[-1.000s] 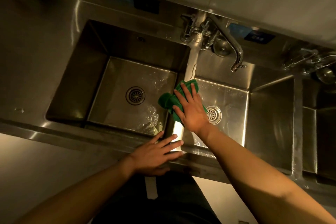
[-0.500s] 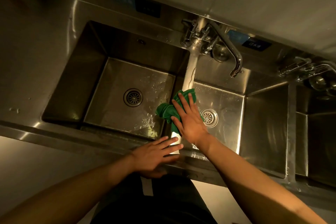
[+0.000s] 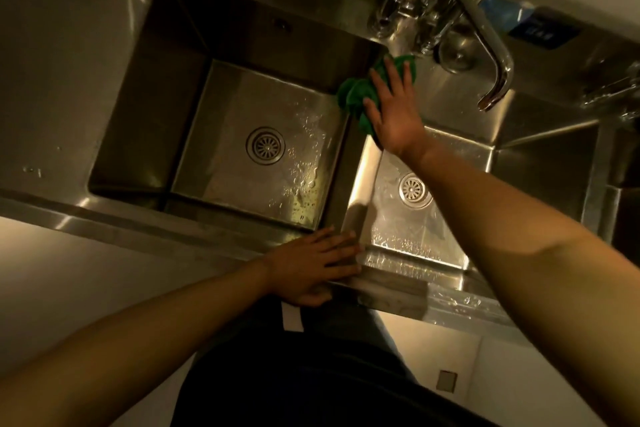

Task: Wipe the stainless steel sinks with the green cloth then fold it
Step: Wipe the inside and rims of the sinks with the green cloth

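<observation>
My right hand (image 3: pixel 394 111) presses the bunched green cloth (image 3: pixel 356 94) flat against the far end of the divider between two stainless steel sinks, just below the taps. The fingers are spread over the cloth, which sticks out to the left of the palm. The left sink (image 3: pixel 145 104) has a round drain and water drops on its floor. The right sink (image 3: pixel 540 163) also has a drain, partly behind my forearm. My left hand (image 3: pixel 311 267) rests flat, fingers apart, on the front rim where the divider meets it.
A curved faucet spout (image 3: pixel 491 55) hangs over the right sink, close to my right hand, with tap handles (image 3: pixel 405 10) behind it. A third basin edge (image 3: pixel 623 204) shows at the far right. The steel counter (image 3: pixel 62 62) extends left.
My right hand has slid the green cloth along the divider away from me, from near its middle up to its far end under the taps. The left hand stayed on the front rim.
</observation>
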